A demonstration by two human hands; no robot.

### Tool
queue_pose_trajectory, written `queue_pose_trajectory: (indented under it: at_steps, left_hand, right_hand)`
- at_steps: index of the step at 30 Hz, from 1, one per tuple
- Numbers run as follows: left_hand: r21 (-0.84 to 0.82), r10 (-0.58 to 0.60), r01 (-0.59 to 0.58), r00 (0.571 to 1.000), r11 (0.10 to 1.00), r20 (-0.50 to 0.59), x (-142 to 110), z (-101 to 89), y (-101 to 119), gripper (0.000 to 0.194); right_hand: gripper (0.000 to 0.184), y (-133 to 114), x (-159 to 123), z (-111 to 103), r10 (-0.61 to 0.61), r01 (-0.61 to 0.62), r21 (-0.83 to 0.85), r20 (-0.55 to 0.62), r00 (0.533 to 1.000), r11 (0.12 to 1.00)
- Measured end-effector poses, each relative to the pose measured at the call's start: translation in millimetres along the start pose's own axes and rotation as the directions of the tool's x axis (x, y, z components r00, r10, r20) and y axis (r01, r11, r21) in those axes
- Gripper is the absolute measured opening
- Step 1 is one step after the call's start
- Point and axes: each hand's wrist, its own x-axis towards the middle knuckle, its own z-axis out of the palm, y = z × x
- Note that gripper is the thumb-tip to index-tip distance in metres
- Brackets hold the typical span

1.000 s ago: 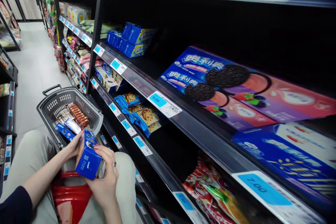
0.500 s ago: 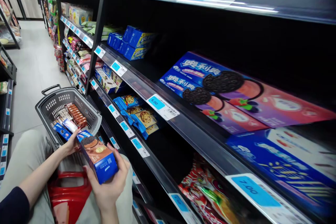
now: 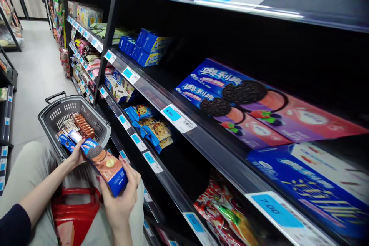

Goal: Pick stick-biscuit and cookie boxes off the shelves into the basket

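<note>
A blue and brown cookie box point(image 3: 105, 163) is held between my two hands, above my lap. My right hand point(image 3: 122, 196) wraps round its near end, thumb on one side and fingers on the other. At the far end, my left hand point(image 3: 76, 155) grips the box, its fingers partly hidden. Just beyond stands a grey shopping basket point(image 3: 99, 117). Inside it lie brown-wrapped snacks point(image 3: 86, 127), pale stick-like packs point(image 3: 68, 127) and a blue box point(image 3: 66, 142) near the left hand.
Shelves with price tags point(image 3: 178, 118) run along my right. They carry pink and blue cookie boxes point(image 3: 276, 111), blue bagged cookies point(image 3: 151, 125) and a red snack bag point(image 3: 227, 211). A red plastic piece with a handle point(image 3: 75, 211) is between my legs. The aisle floor point(image 3: 34, 80) stretches ahead left.
The near end of the cookie box has tipped slightly, so more of its brown front faces me. Both hands keep their hold, and the basket has stayed put.
</note>
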Motion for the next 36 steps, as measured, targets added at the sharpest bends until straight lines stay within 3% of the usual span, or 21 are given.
queue_pose_trajectory:
  at_steps: [4, 6, 11, 17, 21, 24, 28, 30, 33, 36]
  left_hand:
    - [-0.035, 0.182, -0.182, 0.983, 0.983, 0.008, 0.8, 0.1, 10.5, 0.043]
    - [-0.039, 0.283, -0.282, 0.959, 0.958, 0.022, 1.3, -1.3, 13.0, 0.046]
    - [0.011, 0.463, -0.465, 0.884, 0.885, 0.07, 3.6, -6.7, 7.3, 0.051]
    - [0.167, 0.536, -0.56, 0.827, 0.812, 0.168, -1.1, -5.6, 7.7, 0.06]
    - [0.319, 0.571, -0.639, 0.769, 0.7, 0.287, -16.8, -0.9, 17.8, 0.069]
    - [0.464, 0.558, -0.713, 0.7, 0.526, 0.445, -31.6, 1.6, 20.3, 0.082]
    - [0.538, 0.536, -0.84, 0.485, 0.067, 0.691, -45.7, 3.3, 16.2, 0.085]
    - [0.536, 0.544, -0.841, 0.419, -0.068, 0.727, -50.1, 4.0, 13.2, 0.085]
    - [0.568, 0.53, -0.803, 0.406, -0.182, 0.744, -55.0, 5.9, 9.0, 0.083]
    - [0.622, 0.509, -0.767, 0.475, -0.16, 0.717, -58.0, 8.6, 7.0, 0.081]
  right_hand:
    - [0.063, 28.7, 7.7, -13.0, 0.169, -0.196, 0.104, 0.227, 0.959, 0.975]
    - [0.064, 47.9, 7.1, -14.8, 0.25, -0.306, 0.189, 0.27, 0.93, 0.933]
    - [0.064, 88.8, -2.0, -13.1, 0.377, -0.465, 0.391, 0.283, 0.882, 0.794]
    - [0.068, 102.5, -5.7, -16.9, 0.412, -0.507, 0.438, 0.297, 0.861, 0.743]
    - [0.069, 125.3, -16.0, -9.7, 0.449, -0.551, 0.5, 0.319, 0.834, 0.668]
    - [0.064, 150.2, -27.1, 2.8, 0.494, -0.619, 0.492, 0.373, 0.785, 0.612]
    - [0.064, 162.5, -31.8, 18.1, 0.48, -0.681, 0.4, 0.496, 0.723, 0.613]
    - [0.064, 158.9, -30.7, 22.9, 0.454, -0.692, 0.343, 0.559, 0.693, 0.635]
    - [0.065, 152.2, -30.0, 27.6, 0.431, -0.708, 0.278, 0.633, 0.644, 0.649]
    - [0.065, 152.6, -32.0, 30.5, 0.417, -0.688, 0.234, 0.649, 0.637, 0.687]
